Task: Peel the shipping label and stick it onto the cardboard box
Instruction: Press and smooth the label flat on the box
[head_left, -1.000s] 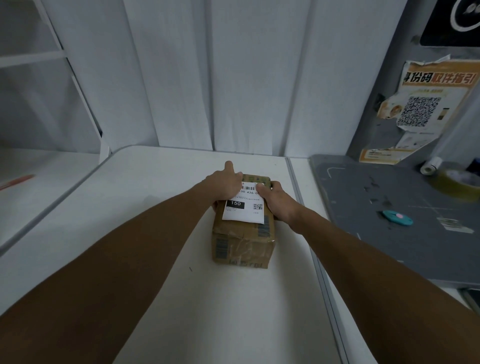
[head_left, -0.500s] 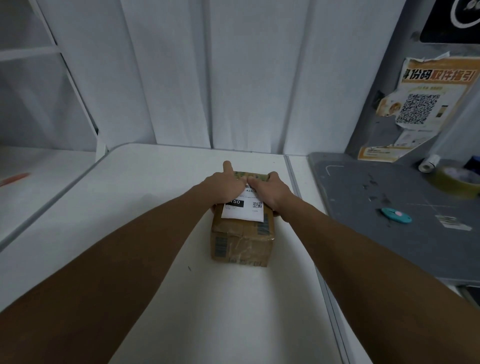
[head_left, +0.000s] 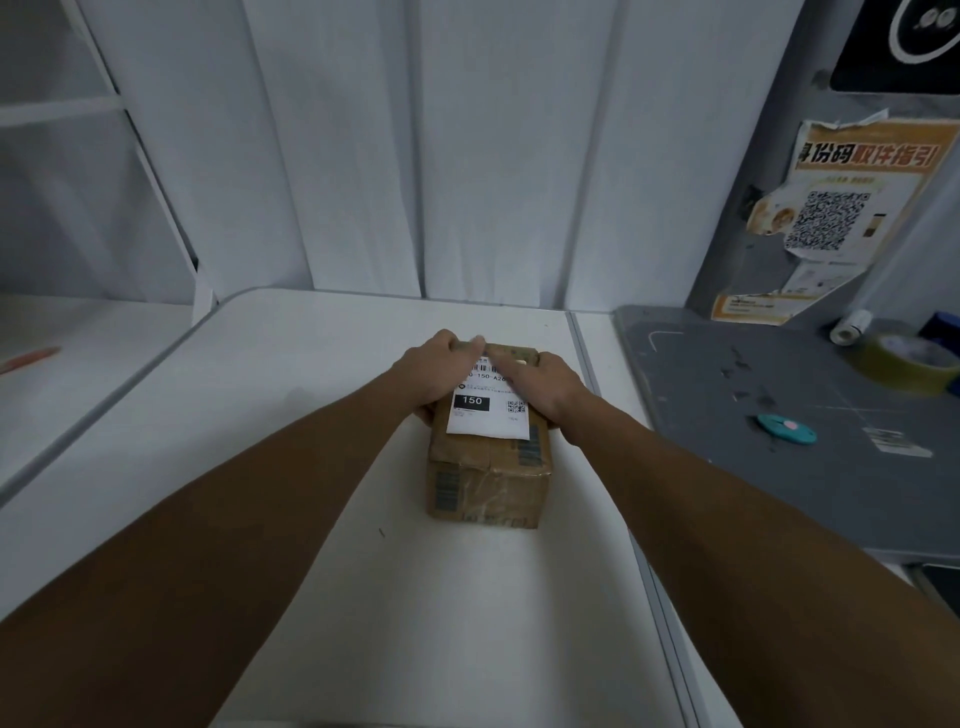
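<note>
The cardboard box (head_left: 488, 467) is sitting on the white table (head_left: 291, 395). The shipping label (head_left: 488, 410) is lying flat on its top face. The left hand (head_left: 441, 371) and right hand (head_left: 545, 384) are both pressing flat on the label's far end, fingers extended, gripping nothing.

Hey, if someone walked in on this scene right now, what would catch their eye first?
Probably the two bare hands, left hand and right hand, pressing a white shipping label onto the cardboard box at mid-table. Next, the orange QR-code poster on the right wall.
</note>
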